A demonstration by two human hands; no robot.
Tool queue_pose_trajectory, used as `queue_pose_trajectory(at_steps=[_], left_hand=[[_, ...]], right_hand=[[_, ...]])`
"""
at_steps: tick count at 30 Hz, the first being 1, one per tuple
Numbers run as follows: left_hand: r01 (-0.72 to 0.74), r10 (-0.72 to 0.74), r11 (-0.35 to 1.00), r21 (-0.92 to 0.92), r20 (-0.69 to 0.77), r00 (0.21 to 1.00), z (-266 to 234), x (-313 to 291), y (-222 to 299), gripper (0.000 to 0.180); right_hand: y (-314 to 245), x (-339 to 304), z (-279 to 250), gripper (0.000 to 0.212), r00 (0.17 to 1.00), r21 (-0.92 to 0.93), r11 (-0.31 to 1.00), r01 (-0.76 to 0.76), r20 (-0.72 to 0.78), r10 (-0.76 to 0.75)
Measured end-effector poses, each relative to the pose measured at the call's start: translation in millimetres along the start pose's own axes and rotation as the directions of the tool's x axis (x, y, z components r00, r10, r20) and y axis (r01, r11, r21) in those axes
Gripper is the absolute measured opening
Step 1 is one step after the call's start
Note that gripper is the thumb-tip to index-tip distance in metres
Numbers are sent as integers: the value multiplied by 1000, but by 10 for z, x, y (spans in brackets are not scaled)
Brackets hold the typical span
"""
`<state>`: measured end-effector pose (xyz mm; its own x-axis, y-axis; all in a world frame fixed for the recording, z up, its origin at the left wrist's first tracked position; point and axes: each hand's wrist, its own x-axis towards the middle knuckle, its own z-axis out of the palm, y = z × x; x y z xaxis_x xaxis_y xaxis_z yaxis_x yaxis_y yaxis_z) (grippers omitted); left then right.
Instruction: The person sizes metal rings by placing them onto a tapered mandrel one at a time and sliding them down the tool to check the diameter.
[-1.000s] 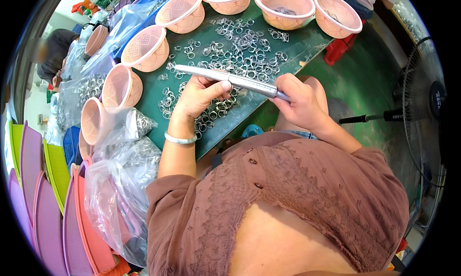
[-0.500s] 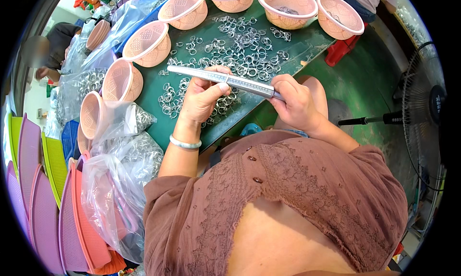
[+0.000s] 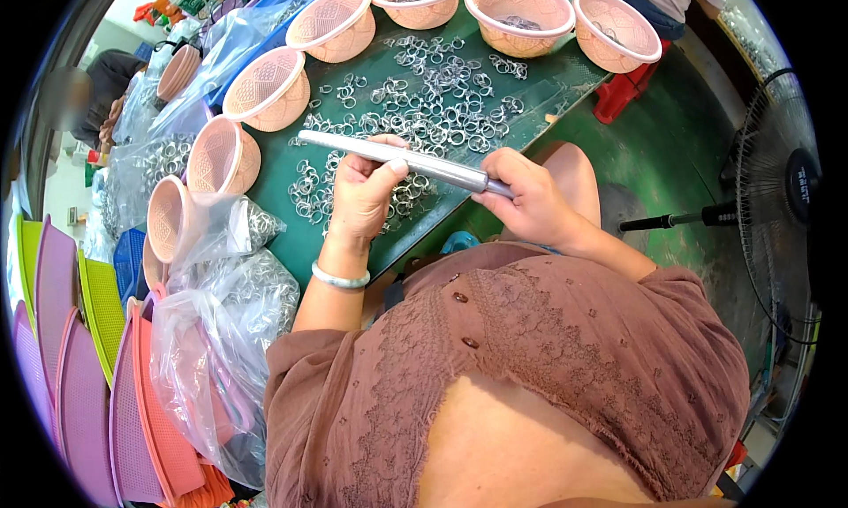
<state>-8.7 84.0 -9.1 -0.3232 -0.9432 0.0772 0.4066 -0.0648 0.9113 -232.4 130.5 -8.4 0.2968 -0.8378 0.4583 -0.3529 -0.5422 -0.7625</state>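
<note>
A long silver ring mandrel (image 3: 433, 167) slants across the front of the green table, its narrow tip to the left. My right hand (image 3: 528, 190) is closed round its dark handle at the thick end. With thumb and fingers, my left hand (image 3: 364, 185), a pale bangle on its wrist, grips the mandrel near its middle. Whether a ring sits under those fingers is hidden. Many loose silver rings (image 3: 442, 110) lie scattered on the table (image 3: 521, 110) just beyond and beneath the mandrel.
Pink baskets (image 3: 331, 26) curve along the table's far and left sides, some with rings inside. Clear bags of rings (image 3: 256, 287) lie at the left, beside stacked coloured baskets (image 3: 84, 367). A black fan (image 3: 777, 190) and a red stool (image 3: 614, 97) stand at the right. Other people are nearby.
The mandrel has turned about its length: its marked scale faced up before, and a plain smooth side shows now. Both hands have shifted slightly to the left with it.
</note>
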Motion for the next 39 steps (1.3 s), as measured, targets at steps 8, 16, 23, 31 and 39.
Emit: queue_pose_trajectory(at_steps=[8,16,23,31,39], left_hand=[[-23,9,984,-175,-78,997,119,-48,-30,20],[4,-13,982,-188,-44,999,225,-5,-47,23],[-74,10,941,-330,-191,982,100,136,8,19],[-64,-66,854,-517,-230,971,-471,149,353,13],[196,-110,941,277,-299,948,-149,254,200,15]], right_hand=[[-40,5,-49,16,998,75,996,-42,60,37],[18,-33,-150,17,998,85,996,-34,56,29],[-17,-57,-318,17,1000,-132,991,12,18,-10],[258,-263,-632,13,896,525,759,-384,15,443],[302,-197,-692,15,849,421,770,-480,1,529]])
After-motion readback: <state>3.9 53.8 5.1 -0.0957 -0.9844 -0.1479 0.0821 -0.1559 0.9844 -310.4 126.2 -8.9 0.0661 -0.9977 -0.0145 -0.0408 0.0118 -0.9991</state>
